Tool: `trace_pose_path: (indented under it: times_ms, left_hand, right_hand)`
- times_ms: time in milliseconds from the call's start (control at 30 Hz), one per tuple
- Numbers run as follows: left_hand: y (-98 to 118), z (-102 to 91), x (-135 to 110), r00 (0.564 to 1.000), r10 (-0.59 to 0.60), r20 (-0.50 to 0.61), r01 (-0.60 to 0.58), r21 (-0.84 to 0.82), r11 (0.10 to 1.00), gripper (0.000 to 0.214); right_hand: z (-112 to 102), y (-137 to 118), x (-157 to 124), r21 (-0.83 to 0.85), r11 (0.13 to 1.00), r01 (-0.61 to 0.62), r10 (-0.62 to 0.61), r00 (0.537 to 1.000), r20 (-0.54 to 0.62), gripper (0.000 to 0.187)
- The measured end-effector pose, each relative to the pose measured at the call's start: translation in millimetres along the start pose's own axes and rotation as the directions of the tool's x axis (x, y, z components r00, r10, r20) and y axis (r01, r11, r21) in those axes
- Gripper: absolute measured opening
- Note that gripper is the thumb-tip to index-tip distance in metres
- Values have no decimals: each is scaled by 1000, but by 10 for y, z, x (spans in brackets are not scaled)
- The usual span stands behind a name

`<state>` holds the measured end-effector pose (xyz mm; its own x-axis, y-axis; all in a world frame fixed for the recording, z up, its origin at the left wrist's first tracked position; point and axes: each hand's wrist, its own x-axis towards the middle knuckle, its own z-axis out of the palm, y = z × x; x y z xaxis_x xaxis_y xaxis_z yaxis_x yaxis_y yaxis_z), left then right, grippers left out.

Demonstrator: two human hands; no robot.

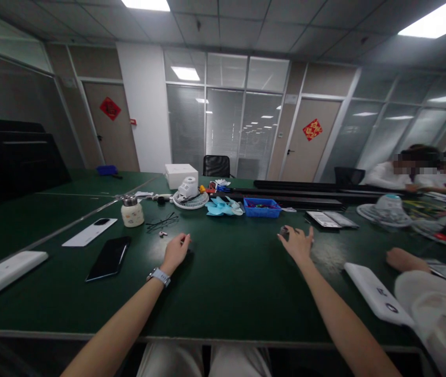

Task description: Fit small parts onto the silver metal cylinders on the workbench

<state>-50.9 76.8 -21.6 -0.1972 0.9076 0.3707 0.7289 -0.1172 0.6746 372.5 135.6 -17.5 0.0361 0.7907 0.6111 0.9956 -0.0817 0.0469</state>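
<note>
Both my arms stretch out over a dark green table (223,293). My left hand (175,252), with a watch on the wrist, lies on the table with fingers curled, its tips by a small dark thing I cannot make out. My right hand (298,244) rests with fingers spread, touching a small dark round object (284,232) at its fingertips. Beyond the hands lie a small white fan (189,193), pale blue fan blades (223,207) and a blue tray (262,207) of small parts.
To the left lie a black phone (109,257), a white phone (89,232), a cream flask (132,211) and thin black wires (162,222). A white box (181,175) stands at the back. At the right a person's arm (403,259) rests by a white device (378,293); other people sit farther back.
</note>
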Motion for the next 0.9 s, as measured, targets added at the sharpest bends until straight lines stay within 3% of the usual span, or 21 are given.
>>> trace_pose_path:
  times_ms: [167,300,433,533,633,733,900]
  left_hand:
    - [2,-3,-10,1000,4,4,-4,5,1000,41]
    - [50,9,-32,999,30,-13,-30,-1,1000,42]
    - [226,67,-120,981,192,2,-191,-93,977,40]
    - [387,135,-214,934,357,-8,-355,-140,924,37]
    - [463,180,-271,890,455,-19,-452,-163,877,38]
    - [430,162,-264,898,441,8,-433,-171,885,40]
    - [372,57,-214,939,329,95,-306,-199,931,36]
  right_hand:
    - [48,3,25,69,996,-49,53,998,-45,39]
    - [-82,-135,38,200,975,-97,119,988,-102,35]
    - [-349,-684,-121,460,887,-38,117,983,-144,40]
    - [-543,-1302,-350,639,761,113,-61,993,-103,41]
    - [-681,-1832,-547,732,639,237,-221,968,-120,47]
    - [-734,-2118,-631,775,571,272,-272,953,-133,50]
    - [-652,-2192,-631,834,500,234,-302,950,-85,53]
